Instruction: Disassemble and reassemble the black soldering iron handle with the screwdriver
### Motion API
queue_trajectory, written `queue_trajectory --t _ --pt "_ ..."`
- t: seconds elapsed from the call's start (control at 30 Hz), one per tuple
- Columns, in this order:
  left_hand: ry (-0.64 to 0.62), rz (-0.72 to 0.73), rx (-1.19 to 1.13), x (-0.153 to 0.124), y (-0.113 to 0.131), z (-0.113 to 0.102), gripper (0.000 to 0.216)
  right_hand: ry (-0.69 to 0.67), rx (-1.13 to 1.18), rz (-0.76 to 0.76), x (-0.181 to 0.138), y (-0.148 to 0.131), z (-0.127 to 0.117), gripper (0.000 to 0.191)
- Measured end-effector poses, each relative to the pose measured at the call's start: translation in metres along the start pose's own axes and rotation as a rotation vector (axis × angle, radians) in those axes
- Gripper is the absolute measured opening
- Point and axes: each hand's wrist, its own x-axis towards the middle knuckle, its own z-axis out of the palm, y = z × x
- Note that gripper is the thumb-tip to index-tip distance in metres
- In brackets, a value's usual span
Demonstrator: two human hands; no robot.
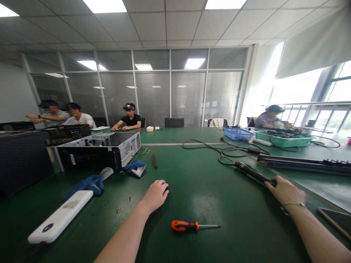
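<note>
My left hand [156, 194] rests on the green table [197, 182], fingers curled over something small and dark that I cannot make out. My right hand [286, 190] is closed round the near end of a long black corded tool [251, 171] lying on the table. An orange-handled screwdriver [192, 226] lies between my forearms, touched by neither hand. An open computer case [101, 149] lies on its side at the left, beyond my left hand.
A white flat device [61, 216] and blue gloves [90, 183] lie near left. A phone [336, 220] lies near right. Cables [219, 148], a blue basket [238, 133] and a green tray [283, 140] sit at the back right. Several people sit at the far side.
</note>
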Motion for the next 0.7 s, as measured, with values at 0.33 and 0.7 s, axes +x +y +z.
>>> queue_trajectory --t 0.33,0.7 --pt "0.021 0.012 0.001 0.0 -0.002 0.004 0.03 0.024 -0.039 0.018 -0.003 -0.007 0.0 0.044" --pt "0.015 0.017 0.018 0.001 -0.002 0.003 0.03 -0.048 -0.16 -0.01 0.015 -0.001 0.012 0.045"
